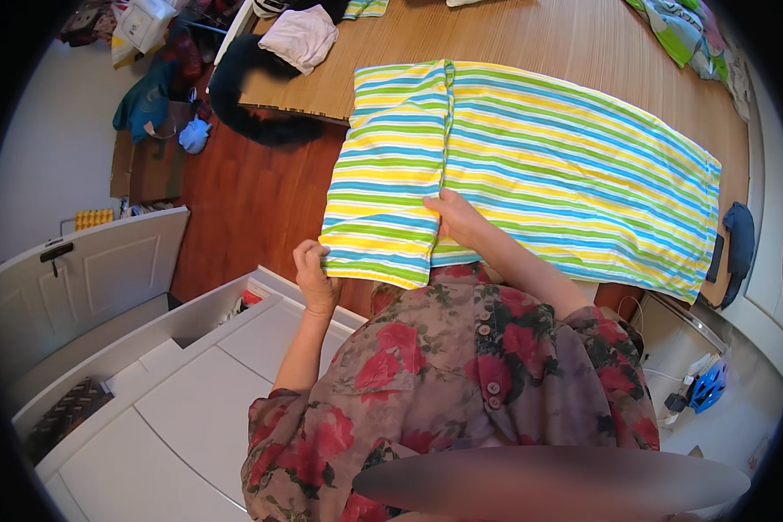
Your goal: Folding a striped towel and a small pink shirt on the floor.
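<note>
A striped cloth (561, 176) in yellow, green, blue and white lies spread before me, most of it on a wood-toned bed mat. Its left part is a folded-over section (391, 163) that hangs past the mat's edge toward me. My left hand (316, 274) grips the near left corner of this section, fingers curled over the edge. At the fold line, my right hand (457, 218) pinches the cloth, with the thumb on top and the other fingers partly hidden beneath it.
The mat (522, 32) carries a pale pink cloth (301, 38) and a rumpled patterned cloth (682, 32). A dark furry ring-shaped item (235, 107) hangs over its edge. To the left are a white door (98, 274) and a cardboard box (150, 169). White cabinets (196, 417) stand close below.
</note>
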Demonstrator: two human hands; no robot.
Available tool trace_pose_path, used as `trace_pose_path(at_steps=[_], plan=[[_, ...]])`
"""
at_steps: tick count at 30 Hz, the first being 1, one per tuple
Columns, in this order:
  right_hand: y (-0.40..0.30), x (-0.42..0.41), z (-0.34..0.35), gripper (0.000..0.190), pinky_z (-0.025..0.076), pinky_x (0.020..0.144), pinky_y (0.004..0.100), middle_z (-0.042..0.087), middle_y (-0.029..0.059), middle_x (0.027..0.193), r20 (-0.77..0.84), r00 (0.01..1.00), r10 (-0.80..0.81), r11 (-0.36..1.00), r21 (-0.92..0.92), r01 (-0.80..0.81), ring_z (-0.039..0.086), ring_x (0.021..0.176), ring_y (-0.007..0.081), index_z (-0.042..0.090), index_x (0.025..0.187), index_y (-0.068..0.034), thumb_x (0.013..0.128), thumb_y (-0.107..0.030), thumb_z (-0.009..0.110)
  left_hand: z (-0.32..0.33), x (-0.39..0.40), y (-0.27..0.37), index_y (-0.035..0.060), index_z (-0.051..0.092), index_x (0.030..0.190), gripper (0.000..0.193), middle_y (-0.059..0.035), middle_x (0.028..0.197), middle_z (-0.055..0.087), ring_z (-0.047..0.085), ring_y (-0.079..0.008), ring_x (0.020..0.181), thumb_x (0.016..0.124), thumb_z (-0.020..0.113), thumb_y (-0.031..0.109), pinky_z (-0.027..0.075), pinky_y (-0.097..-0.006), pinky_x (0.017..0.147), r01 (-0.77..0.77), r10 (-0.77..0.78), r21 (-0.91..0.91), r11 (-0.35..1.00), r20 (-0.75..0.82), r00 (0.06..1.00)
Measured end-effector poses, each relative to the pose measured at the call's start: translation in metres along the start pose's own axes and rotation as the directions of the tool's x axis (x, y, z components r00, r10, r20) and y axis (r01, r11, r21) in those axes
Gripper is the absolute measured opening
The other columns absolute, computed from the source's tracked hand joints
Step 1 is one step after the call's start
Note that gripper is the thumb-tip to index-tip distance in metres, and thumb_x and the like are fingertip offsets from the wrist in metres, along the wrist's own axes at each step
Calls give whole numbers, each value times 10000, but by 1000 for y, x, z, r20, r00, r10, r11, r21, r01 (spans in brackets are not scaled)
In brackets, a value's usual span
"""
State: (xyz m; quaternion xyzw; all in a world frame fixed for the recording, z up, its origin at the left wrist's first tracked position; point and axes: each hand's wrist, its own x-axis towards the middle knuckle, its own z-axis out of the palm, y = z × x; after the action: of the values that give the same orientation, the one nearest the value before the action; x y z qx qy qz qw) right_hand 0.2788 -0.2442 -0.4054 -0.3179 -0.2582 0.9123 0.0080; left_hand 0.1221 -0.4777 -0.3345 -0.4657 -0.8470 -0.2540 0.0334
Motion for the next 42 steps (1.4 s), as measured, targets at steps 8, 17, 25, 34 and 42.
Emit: trace_pose_path(at_steps=[8, 17, 25, 34, 42], plan=[[-44, 74, -3, 518, 506, 838, 397, 525, 137, 1208, -260, 933, -249, 961, -182, 206, 552, 1057, 241, 363, 1304, -14, 882, -208, 593, -3, 16, 7, 78, 552, 1166, 401, -159, 1224, 531, 570, -325, 1056, 776, 642, 105, 513, -338, 812, -71, 68, -62, 996, -49, 996], [-126, 142, 73, 545, 475, 841, 353, 533, 144, 1186, -98, 884, -456, 847, -353, 398, 538, 1026, 228, 322, 1356, -33, 893, -200, 555, 4, 0, -8, 43, 539, 1219, 370, -214, 1275, 490, 529, -341, 1127, 861, 577, 133, 453, -352, 909, 58, -71, -128, 990, -106, 992], [-75, 158, -1, 437, 517, 771, 371, 555, 159, 1123, -325, 862, -388, 910, -283, 303, 580, 948, 223, 371, 1319, -29, 919, -148, 504, 29, -15, -14, 25, 496, 1261, 411, -213, 1329, 442, 512, -352, 1145, 870, 567, 129, 447, -358, 913, 153, -154, -139, 978, 2, 988], [-58, 62, 51, 508, 538, 781, 367, 561, 161, 1130, -336, 920, -200, 979, -33, 201, 603, 956, 251, 388, 1284, 5, 854, -131, 622, 4, 4, -14, 86, 573, 1177, 453, -160, 1214, 546, 558, -330, 1033, 730, 639, 63, 448, -386, 880, -73, 71, -81, 994, -35, 997], [-17, -2, 62, 459, 473, 857, 334, 577, 140, 1143, -65, 995, -80, 993, -94, 73, 568, 1009, 211, 475, 1218, 44, 830, -126, 649, -21, 5, 6, 98, 616, 1112, 422, -91, 1081, 596, 564, -292, 939, 692, 653, 77, 436, -390, 817, -314, 354, -179, 932, 274, 894]])
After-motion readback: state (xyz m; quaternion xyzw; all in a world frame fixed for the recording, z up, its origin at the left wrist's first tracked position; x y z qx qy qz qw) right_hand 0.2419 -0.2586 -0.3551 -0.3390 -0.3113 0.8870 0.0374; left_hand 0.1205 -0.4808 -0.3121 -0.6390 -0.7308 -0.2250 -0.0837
